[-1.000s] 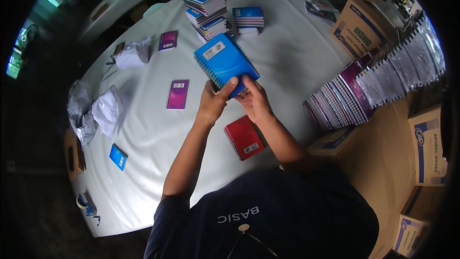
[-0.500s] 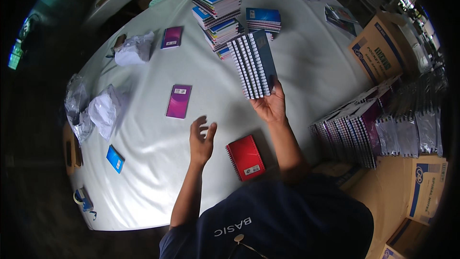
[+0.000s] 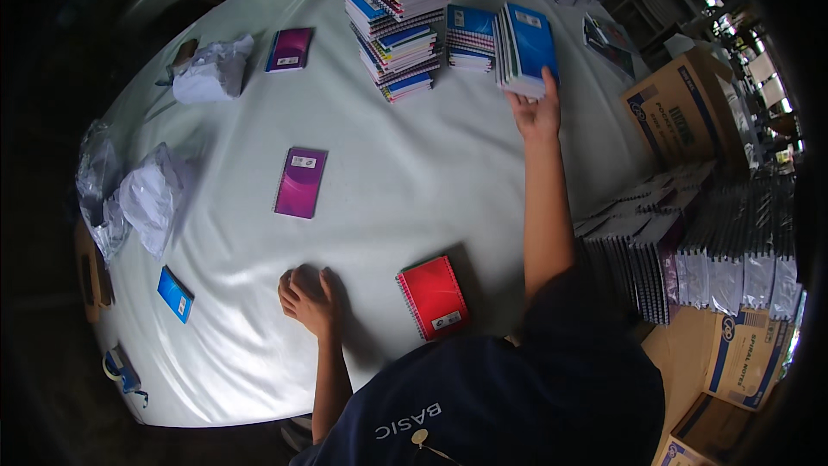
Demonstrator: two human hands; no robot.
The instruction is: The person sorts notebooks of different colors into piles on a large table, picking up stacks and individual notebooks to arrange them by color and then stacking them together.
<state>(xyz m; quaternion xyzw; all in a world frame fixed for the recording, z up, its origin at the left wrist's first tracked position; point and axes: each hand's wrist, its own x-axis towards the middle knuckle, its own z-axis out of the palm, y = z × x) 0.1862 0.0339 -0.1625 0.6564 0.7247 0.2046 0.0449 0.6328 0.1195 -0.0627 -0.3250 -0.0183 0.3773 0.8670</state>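
My right hand (image 3: 536,110) reaches far across the white table (image 3: 414,181) and grips a bundle of blue spiral notebooks (image 3: 524,48), held beside a low stack of notebooks (image 3: 470,38). A tall stack of blue notebooks (image 3: 399,15) stands just left of that. My left hand (image 3: 308,298) rests as a loose fist on the table near the front edge. A red spiral notebook (image 3: 434,296) lies flat to the right of it. A purple notebook (image 3: 300,181) lies further out to the left.
Another purple notebook (image 3: 289,49) and crumpled white plastic wraps (image 3: 207,73) lie at the far left. A small blue booklet (image 3: 175,293) sits near the left edge. Rows of upright notebooks (image 3: 690,250) and cardboard boxes (image 3: 681,112) fill the right side.
My right hand has carried the blue notebook bundle away from me toward the far stacks. My left hand let go of it and came down onto the table near the red notebook.
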